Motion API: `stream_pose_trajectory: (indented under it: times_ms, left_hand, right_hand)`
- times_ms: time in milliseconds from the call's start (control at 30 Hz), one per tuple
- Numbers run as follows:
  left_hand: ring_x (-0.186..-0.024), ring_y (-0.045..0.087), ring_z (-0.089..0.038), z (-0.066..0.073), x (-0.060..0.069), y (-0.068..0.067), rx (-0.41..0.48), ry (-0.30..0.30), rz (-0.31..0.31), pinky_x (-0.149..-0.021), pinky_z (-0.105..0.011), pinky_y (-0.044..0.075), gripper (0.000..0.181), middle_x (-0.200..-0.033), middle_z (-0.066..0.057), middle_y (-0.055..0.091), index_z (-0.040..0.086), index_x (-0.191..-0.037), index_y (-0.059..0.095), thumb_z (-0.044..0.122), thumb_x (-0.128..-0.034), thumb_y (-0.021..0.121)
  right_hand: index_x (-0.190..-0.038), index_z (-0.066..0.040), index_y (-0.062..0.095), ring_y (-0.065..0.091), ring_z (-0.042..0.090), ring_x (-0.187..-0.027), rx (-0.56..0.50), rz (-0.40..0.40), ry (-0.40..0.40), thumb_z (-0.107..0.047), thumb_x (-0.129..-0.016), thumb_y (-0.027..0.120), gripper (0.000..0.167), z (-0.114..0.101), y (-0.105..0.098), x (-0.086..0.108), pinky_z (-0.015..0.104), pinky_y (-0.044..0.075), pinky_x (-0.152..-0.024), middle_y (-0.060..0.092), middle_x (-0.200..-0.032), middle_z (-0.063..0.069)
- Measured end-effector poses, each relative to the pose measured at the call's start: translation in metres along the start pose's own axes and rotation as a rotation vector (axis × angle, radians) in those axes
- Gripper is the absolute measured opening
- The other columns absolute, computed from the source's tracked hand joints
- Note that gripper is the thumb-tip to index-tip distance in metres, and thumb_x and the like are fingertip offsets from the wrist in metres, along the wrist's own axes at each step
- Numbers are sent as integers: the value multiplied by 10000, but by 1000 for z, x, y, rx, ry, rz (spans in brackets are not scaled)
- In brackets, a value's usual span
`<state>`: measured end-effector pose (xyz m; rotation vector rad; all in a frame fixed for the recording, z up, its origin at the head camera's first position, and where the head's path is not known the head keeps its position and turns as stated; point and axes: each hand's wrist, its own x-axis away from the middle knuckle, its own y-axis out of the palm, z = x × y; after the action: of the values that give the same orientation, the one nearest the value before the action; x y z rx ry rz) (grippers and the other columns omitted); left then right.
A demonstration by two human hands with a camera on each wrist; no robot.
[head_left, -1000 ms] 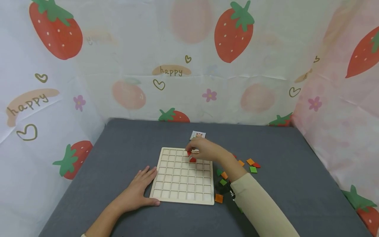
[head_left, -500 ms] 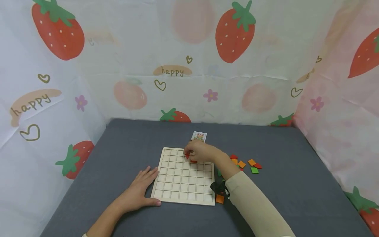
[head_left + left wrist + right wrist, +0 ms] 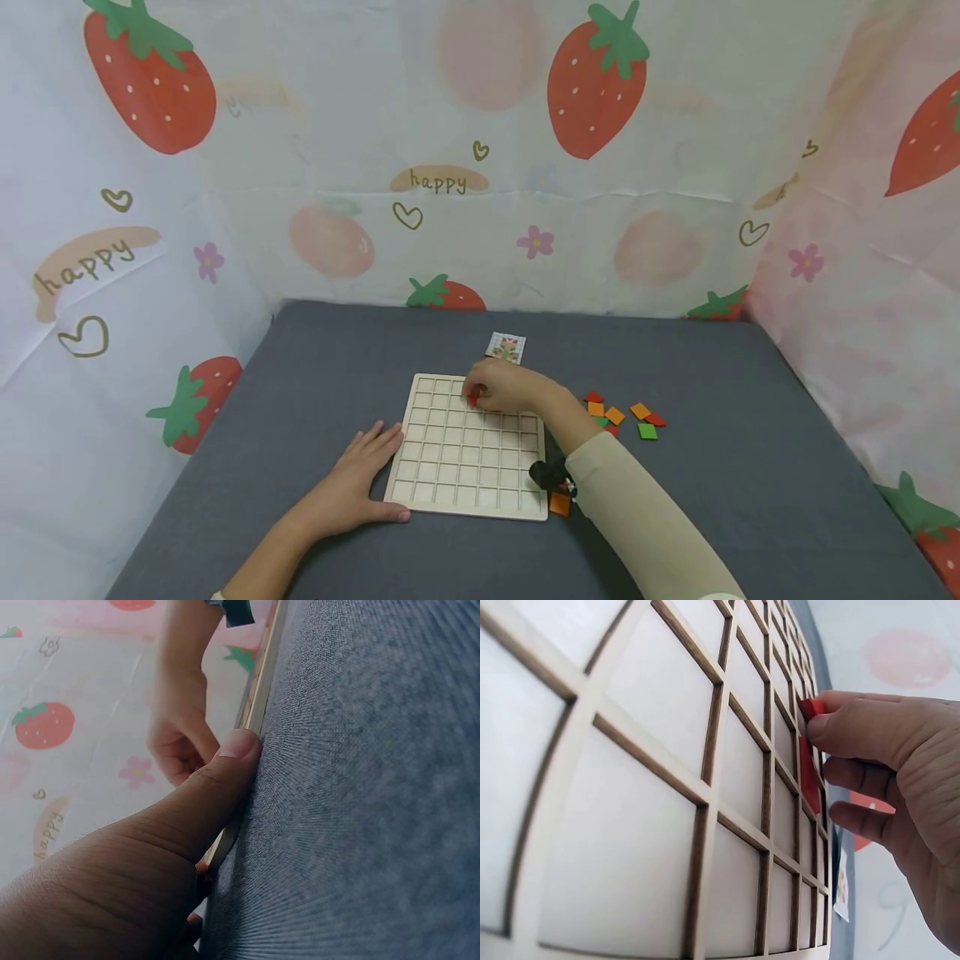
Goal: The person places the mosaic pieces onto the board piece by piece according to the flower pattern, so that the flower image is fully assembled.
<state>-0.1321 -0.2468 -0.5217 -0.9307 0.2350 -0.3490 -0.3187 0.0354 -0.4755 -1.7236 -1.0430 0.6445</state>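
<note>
A person works over a pale gridded board (image 3: 457,457) on a grey bench (image 3: 720,492), both hands at the board. The right hand (image 3: 506,386) reaches across to the far part of the grid, its grip narrow, pinching a red piece (image 3: 812,709) between thumb and forefinger; the other fingers (image 3: 862,778) curve apart, and the right wrist view does not settle whether the piece touches the board. Just beside it, a second red piece (image 3: 808,778) lies on the grid, in the far part. The left hand (image 3: 358,475) braces the board's near left corner, its grip wide: the fingers reach the left edge, while the thumb (image 3: 225,765) lies against the near edge. Beyond the board, close to its far edge, rests a small printed card (image 3: 506,347), its coloured design on a grid too small to read in detail. To the right, loose pieces are scattered on the bench, among them a green tile (image 3: 647,432), an orange tile (image 3: 640,411) and a red leaf-shaped piece (image 3: 656,419). Another orange tile (image 3: 559,505) sits beside the board's near right corner, near a black device (image 3: 547,475) at the right wrist, below a cream sleeve (image 3: 645,517). A strawberry-print curtain (image 3: 337,125) encloses the bench behind and on both sides.
</note>
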Motion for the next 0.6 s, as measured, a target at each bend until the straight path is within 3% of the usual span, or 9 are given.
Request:
stream_pose_trajectory:
  times_ms: [600]
  left_hand:
    - [-1585,98,-375,1,2,0,0,-15,-14,-1262,-621,77,1209,-1704,-82,228,73,-1622,287,684,-719,809]
  right_hand:
    - [-1191,-163,765,595,88,-993,6,-9,13,-101,-1001,659,227,-3,-2,6,237,538,-851,667,-1114,-34]
